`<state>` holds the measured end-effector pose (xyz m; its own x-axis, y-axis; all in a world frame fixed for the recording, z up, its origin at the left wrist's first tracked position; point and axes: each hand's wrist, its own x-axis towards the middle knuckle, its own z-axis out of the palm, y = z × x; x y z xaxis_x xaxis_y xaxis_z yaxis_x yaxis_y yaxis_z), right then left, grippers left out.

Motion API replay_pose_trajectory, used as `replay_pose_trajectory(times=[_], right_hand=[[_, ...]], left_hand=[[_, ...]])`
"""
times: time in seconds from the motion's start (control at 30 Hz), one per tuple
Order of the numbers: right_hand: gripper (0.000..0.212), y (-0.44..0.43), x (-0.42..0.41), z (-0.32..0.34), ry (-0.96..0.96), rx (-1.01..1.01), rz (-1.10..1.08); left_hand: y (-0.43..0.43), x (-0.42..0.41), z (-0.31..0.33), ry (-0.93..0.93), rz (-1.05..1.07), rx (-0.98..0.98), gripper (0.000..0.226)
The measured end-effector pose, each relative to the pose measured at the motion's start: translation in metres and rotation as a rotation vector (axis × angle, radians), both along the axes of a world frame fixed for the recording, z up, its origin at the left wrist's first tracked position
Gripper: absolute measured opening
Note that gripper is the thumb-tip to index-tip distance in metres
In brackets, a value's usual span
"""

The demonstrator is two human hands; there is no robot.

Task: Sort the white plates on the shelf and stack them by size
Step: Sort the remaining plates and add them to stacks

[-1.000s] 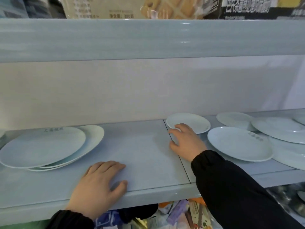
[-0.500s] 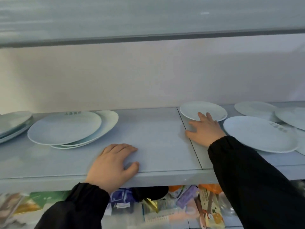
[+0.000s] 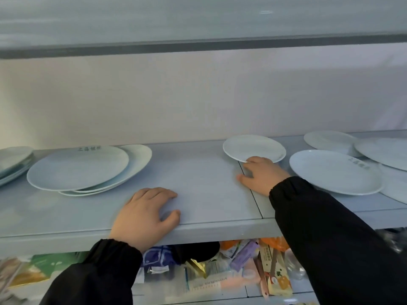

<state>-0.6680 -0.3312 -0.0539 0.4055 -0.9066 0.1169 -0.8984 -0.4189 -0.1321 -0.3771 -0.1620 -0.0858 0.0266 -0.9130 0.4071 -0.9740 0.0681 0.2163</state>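
Observation:
Several white plates lie on the pale grey shelf (image 3: 198,179). A small plate (image 3: 253,146) sits at the back, right of centre. My right hand (image 3: 262,175) reaches it: the fingers curl at its near rim with their tips hidden, and the thumb lies apart on the shelf. My left hand (image 3: 145,214) rests flat on the shelf's front edge and holds nothing. To the left a large plate (image 3: 77,168) tops an offset pile. A medium plate (image 3: 334,171) lies just right of my right hand.
More plates overlap at the far right (image 3: 383,151) and back right (image 3: 328,140), and another pile (image 3: 13,159) sits at the far left. An upper shelf board (image 3: 198,29) hangs overhead. Packaged goods (image 3: 242,260) fill the shelf below.
My right hand's fingers, earlier laid over the small plate's near rim, have drawn back and curled at that rim. My left hand has stayed on the shelf edge. The view has shifted left.

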Motion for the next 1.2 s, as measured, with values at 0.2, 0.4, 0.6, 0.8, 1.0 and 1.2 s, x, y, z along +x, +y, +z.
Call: replay_pose_trajectory(times=[0.2,0.4,0.6,0.8,1.0,1.2], right_hand=[[0.059,0.033,0.004,-0.010,-0.044,-0.013,0.101],[0.066,0.075,0.014,-0.007,-0.063,0.055,0.137],[0.057,0.090,0.021,-0.014,-0.121,0.013,0.126],[0.051,0.093,0.024,-0.014,-0.189,-0.002,0.019],[0.060,0.097,0.027,-0.011,-0.135,-0.002,0.055],[0.068,0.100,0.026,-0.012,-0.132,-0.016,0.086]], left_hand=[[-0.001,0.001,0.000,0.001,-0.003,-0.002,0.050],[-0.002,0.001,-0.001,-0.011,-0.009,0.007,0.054],[-0.001,0.000,0.002,-0.011,-0.029,0.026,0.057],[-0.003,0.001,0.003,-0.009,-0.041,0.023,0.059],[-0.005,0.004,-0.001,-0.030,-0.045,0.033,0.064],[-0.004,0.004,-0.001,-0.023,-0.055,0.049,0.064]])
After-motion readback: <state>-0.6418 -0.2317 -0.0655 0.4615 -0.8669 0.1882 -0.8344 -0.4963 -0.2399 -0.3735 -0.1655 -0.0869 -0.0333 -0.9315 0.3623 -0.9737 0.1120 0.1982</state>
